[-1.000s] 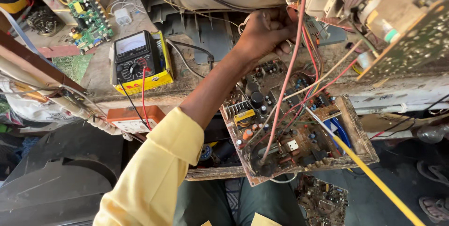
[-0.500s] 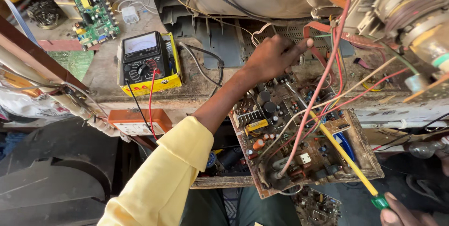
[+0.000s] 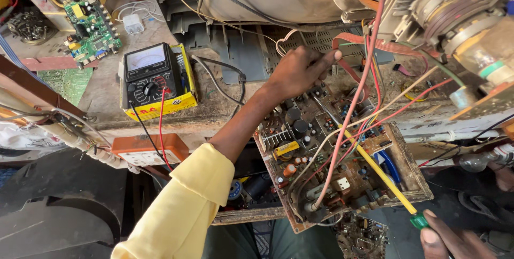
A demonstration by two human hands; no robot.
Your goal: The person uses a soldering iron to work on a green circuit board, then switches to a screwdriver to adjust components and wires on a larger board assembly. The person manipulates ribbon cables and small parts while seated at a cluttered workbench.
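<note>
I see right hand (image 3: 450, 240) low at frame corner, gripping a yellow screwdriver (image 3: 383, 176) whose tip lies on the circuit board (image 3: 332, 178) | left hand (image 3: 300, 71) farther out, fingers curled on the board's far edge among wires (image 3: 358, 87) | meter (image 3: 152, 77) left on bench (image 3: 107, 90)

Bright, warm daylight falls from above on the left hand (image 3: 300, 71), sharp and evenly lit with short soft shadows just below its fingers, while the floor far below and left of them sinks into dim shade and the frame's edges bow with wide-angle distortion.
</note>
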